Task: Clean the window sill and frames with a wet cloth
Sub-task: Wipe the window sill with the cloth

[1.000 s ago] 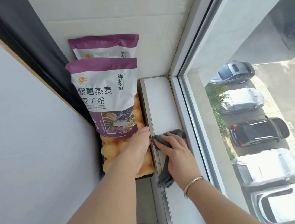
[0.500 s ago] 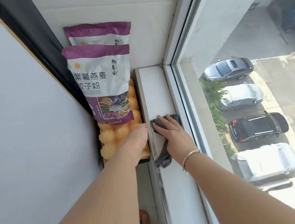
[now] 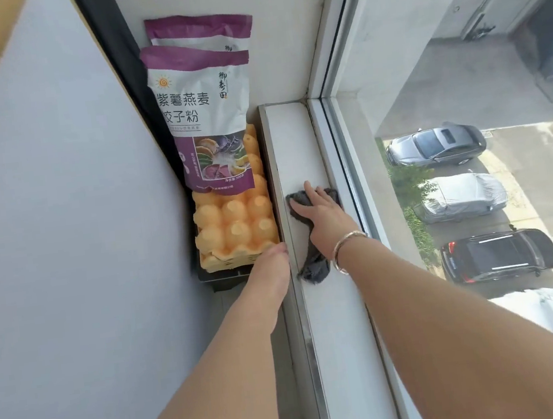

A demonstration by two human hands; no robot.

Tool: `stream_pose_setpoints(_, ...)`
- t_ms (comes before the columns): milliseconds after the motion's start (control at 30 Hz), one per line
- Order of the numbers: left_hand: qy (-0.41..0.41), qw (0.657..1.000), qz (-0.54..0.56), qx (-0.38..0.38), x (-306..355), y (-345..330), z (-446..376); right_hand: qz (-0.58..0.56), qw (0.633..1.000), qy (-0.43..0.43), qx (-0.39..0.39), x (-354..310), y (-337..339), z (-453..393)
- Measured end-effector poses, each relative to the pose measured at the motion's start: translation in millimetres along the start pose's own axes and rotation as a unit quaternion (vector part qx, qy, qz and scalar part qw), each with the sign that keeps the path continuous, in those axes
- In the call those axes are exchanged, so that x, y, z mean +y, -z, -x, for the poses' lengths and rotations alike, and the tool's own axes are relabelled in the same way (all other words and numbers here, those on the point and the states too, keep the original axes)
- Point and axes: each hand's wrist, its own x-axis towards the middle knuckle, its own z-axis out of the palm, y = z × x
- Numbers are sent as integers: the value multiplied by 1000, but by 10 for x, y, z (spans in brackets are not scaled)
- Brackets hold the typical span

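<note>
Right hand: right hand (image 3: pixel 326 219) lay flat on the grey cloth (image 3: pixel 313 239), fingers straight and spread, pressing it down onto the window sill (image 3: pixel 329 324); a thin bangle (image 3: pixel 345 249) sat on the wrist.
Left hand: left hand (image 3: pixel 271 265) rested against the sill's inner metal edge, just by the near corner of the egg tray; its fingers were hidden from where I stood, so I could not tell whether it was gripping anything.
Cloth: dark grey and crumpled, partly bunched under the right palm, with a tail trailing back along the sill toward the wrist.
Sill: a narrow white ledge running away toward the corner, with the cloth roughly midway along it, touching the surface.
Window frame: white window frame (image 3: pixel 334 154) ran just beside the right hand's outer edge, with the glass beyond.
Egg tray: orange egg tray (image 3: pixel 236 227) sat in a dark crate below the sill's inner side.
Bags: two purple-and-white bags (image 3: pixel 204 114) stood upright on the tray's far end, leaning into the corner.
Outside: parked cars (image 3: pixel 466 194) lined the street far below.
</note>
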Motion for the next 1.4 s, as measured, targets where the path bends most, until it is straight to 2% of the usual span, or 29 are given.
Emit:
stream_pose_setpoints(67, -13, 1000, 9, 11, 28, 23, 74, 15, 1000, 7, 4, 10, -48, 7)
stream_pose_setpoints(200, -6, 1000, -25, 8, -242, 20, 226, 18, 1000, 23, 11, 72, -291, 575)
stream_pose_setpoints(367, 25, 998, -58, -8, -657, 9, 690, 16, 999, 22, -34, 30, -489, 1326)
stream_pose_setpoints(600, -19, 999, -29, 9, -847, -77, 1003, -1, 999, -12, -42, -56, -733, 1973)
stream_pose_setpoints(700, -43, 999, -20, 10, -945, -183, 1109, -5, 999, -16, -36, -60, -766, 2019)
stream_pose_setpoints(833, -98, 993, -10, 66, -1020, -142, 1137, -18, 1000, -9, -1, -23, -812, 2010)
stream_pose_setpoints(1067, -174, 979, -73, 79, -1184, -128, 931, -29, 997, -8, 68, 7, -928, 1941)
stream_pose_setpoints(1267, -216, 971, -85, 62, -1152, -44, 654, -13, 997, -9, 71, 39, -697, 1300)
stream_pose_setpoints(1400, -223, 970, -99, 8, -1147, 59, 536, 18, 997, -15, 77, 23, -647, 1011)
